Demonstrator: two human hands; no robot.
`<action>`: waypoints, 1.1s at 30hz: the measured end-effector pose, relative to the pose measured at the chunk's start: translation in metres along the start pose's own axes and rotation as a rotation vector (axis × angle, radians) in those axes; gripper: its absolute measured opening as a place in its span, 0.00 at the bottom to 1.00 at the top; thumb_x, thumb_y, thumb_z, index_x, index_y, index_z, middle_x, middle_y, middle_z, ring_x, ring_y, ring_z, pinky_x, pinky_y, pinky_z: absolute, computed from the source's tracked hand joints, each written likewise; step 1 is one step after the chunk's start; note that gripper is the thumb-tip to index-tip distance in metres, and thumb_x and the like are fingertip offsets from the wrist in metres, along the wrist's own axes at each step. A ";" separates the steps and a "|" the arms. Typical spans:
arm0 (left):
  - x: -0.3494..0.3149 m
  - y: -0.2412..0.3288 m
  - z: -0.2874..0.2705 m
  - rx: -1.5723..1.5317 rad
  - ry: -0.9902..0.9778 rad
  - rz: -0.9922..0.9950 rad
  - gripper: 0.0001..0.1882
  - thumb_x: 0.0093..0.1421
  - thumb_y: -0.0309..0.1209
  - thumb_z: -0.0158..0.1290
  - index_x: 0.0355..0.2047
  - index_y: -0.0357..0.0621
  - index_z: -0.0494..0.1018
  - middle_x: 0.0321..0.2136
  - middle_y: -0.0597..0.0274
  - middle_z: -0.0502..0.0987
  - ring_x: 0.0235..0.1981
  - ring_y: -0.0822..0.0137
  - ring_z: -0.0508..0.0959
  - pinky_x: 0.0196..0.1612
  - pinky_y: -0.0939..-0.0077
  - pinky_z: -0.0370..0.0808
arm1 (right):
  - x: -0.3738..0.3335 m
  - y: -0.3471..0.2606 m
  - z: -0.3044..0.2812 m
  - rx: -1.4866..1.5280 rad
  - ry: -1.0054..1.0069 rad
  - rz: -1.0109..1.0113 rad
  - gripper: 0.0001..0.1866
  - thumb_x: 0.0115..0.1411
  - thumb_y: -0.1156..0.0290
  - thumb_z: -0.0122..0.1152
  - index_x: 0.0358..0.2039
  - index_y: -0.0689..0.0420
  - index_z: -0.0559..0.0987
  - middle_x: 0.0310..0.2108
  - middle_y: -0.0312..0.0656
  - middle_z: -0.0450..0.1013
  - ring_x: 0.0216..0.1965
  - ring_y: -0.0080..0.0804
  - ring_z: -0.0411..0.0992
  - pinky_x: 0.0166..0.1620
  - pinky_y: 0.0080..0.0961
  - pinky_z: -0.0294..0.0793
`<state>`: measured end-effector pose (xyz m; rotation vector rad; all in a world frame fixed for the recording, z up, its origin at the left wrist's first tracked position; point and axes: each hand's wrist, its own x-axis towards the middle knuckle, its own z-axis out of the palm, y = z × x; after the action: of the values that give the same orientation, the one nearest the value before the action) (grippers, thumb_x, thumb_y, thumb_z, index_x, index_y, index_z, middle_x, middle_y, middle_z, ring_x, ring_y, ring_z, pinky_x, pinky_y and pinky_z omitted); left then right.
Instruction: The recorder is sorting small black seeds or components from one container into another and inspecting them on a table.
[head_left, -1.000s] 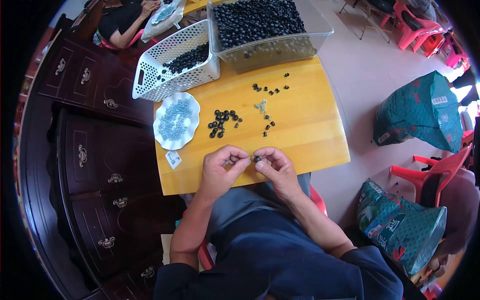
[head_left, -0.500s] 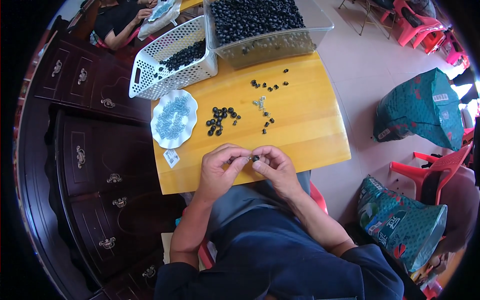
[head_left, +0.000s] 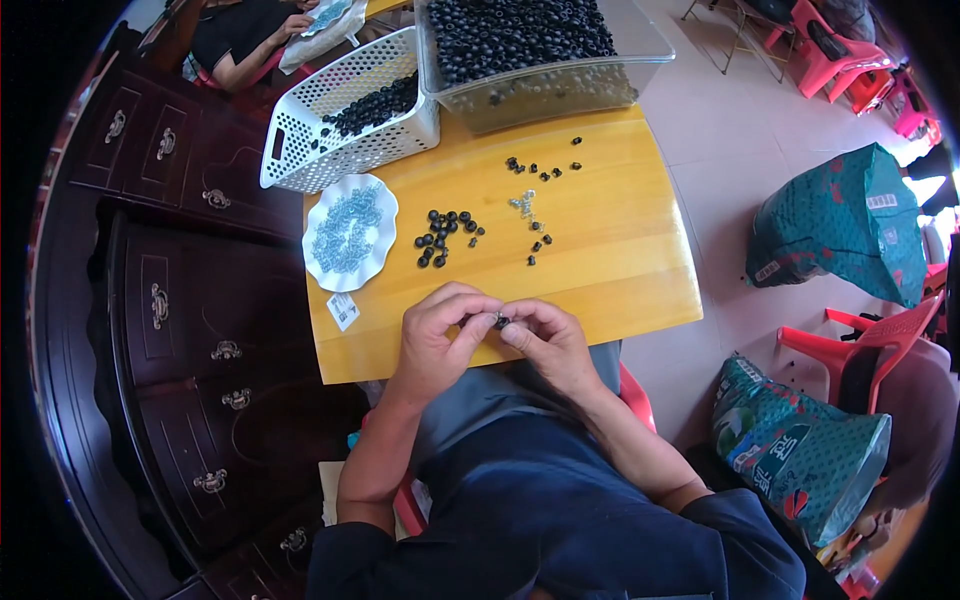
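Over the near edge of the table [head_left: 620,285], my left hand [head_left: 440,335] and my right hand [head_left: 553,348] meet fingertip to fingertip. Both are closed in a pinch. A small black round part [head_left: 502,322] sits between them, in the right fingertips and touching the left ones. What the left fingers pinch is mostly hidden. Beyond my hands lies a cluster of black round parts [head_left: 437,240]. To its right are several smaller black pieces [head_left: 537,247] and a little group of clear pieces [head_left: 523,203].
A white scalloped plate [head_left: 388,230] of clear pieces stands at the left, a paper label [head_left: 342,311] near it. Behind are a white perforated basket [head_left: 350,165] and a clear bin [head_left: 560,95], both holding black parts. Dark drawers [head_left: 170,300] flank the left; green bags [head_left: 835,225] stand right.
The right fingertips have moved slightly left, bringing the black part against the left fingertips. The small gap between the hands has closed.
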<state>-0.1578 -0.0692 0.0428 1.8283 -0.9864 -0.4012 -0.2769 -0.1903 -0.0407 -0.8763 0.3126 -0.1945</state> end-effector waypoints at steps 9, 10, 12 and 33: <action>-0.002 -0.004 0.003 0.069 0.000 0.059 0.08 0.55 0.16 0.59 0.36 0.36 0.80 0.30 0.55 0.79 0.29 0.63 0.80 0.32 0.75 0.76 | 0.002 0.004 -0.001 -0.020 0.009 -0.110 0.12 0.63 0.78 0.63 0.47 0.61 0.76 0.39 0.33 0.76 0.40 0.17 0.73 0.48 0.17 0.73; -0.002 -0.004 0.003 0.071 -0.008 0.067 0.08 0.55 0.16 0.59 0.36 0.36 0.80 0.29 0.55 0.79 0.29 0.63 0.80 0.32 0.75 0.76 | 0.002 0.004 -0.001 -0.041 0.012 -0.105 0.12 0.63 0.79 0.63 0.47 0.61 0.76 0.39 0.33 0.76 0.40 0.17 0.73 0.48 0.17 0.73; -0.001 -0.004 0.002 0.082 -0.031 0.068 0.09 0.55 0.16 0.59 0.37 0.36 0.80 0.30 0.55 0.79 0.29 0.62 0.80 0.32 0.74 0.76 | 0.002 0.002 -0.001 -0.061 0.017 -0.101 0.12 0.63 0.79 0.63 0.46 0.61 0.76 0.39 0.33 0.76 0.40 0.17 0.73 0.48 0.17 0.73; 0.043 -0.054 0.005 0.690 0.216 0.059 0.10 0.54 0.28 0.62 0.37 0.42 0.78 0.32 0.55 0.78 0.33 0.52 0.80 0.36 0.61 0.77 | 0.003 -0.003 -0.001 -0.070 0.065 -0.169 0.11 0.64 0.80 0.60 0.47 0.61 0.74 0.46 0.40 0.77 0.41 0.17 0.74 0.48 0.15 0.73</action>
<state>-0.1104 -0.0949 -0.0005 2.3805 -1.1029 0.2072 -0.2745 -0.1932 -0.0396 -0.9673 0.3071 -0.3709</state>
